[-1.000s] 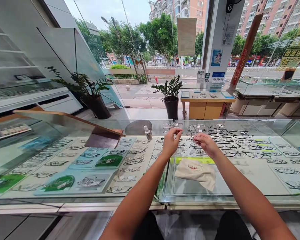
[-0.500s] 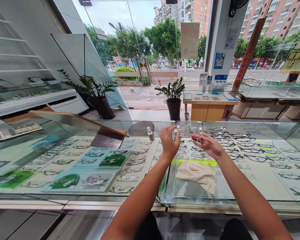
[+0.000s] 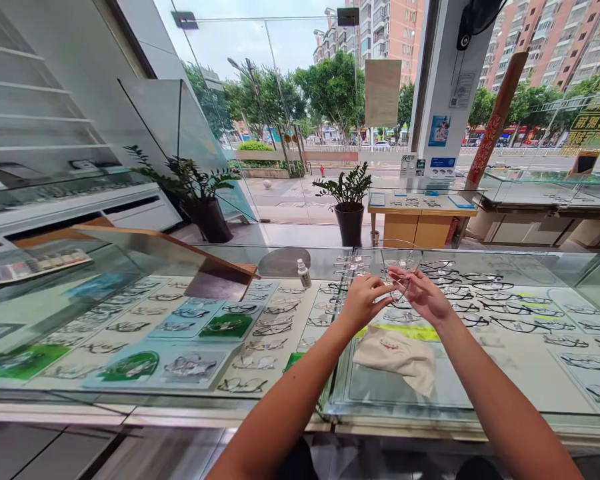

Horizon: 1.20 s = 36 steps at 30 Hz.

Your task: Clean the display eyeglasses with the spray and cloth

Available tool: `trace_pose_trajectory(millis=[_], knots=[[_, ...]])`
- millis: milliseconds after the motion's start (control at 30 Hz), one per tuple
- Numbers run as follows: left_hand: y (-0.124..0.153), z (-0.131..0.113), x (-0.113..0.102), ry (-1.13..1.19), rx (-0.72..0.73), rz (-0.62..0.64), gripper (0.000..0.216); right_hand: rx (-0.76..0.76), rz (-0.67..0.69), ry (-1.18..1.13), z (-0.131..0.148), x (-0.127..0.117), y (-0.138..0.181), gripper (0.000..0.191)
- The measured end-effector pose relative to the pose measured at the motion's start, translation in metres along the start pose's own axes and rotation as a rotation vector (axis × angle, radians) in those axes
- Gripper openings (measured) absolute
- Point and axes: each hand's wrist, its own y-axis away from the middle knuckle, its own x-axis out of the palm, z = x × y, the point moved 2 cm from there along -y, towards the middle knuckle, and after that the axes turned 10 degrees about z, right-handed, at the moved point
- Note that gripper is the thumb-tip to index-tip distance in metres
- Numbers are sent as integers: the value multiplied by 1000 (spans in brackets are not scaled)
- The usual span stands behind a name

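A pair of thin-framed eyeglasses [image 3: 403, 288] is held up over the glass counter. My right hand [image 3: 427, 298] pinches it between thumb and fingers. From the other side my left hand [image 3: 365, 301] reaches in, thumb and fingertips closed at the frame. Fingers cover much of the glasses, and the thin wire is hard to make out against the display behind. Below the hands lies a crumpled beige cloth [image 3: 397, 359] with small red print. A small white spray bottle [image 3: 304, 273] stands to the left of my left hand.
Rows of eyeglasses [image 3: 510, 307] fill the glass display counter [image 3: 460, 417]. A tilted wooden-edged board [image 3: 220, 283] rises at the left. Beyond the counter stand a potted plant [image 3: 349, 223] and a wooden display table [image 3: 403, 227] by the window.
My left hand has come down and right, from held up with fingers spread to closed at the glasses. My right hand keeps its hold. The view has tilted slightly up.
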Motion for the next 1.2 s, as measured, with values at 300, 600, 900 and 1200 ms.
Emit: trace_pose_trajectory(millis=[300, 600, 900, 1200], knots=[[0, 0, -1, 64, -83, -104, 36, -78, -34, 74, 10, -1, 2, 32], [18, 61, -48, -59, -816, -926, 65, -203, -127, 111, 41, -24, 12, 33], [42, 123, -36, 318, -1295, -692, 44, -224, -148, 73, 38, -45, 11, 27], [27, 107, -40, 385, -1024, -731, 12, -221, -179, 166, 34, -41, 10, 27]])
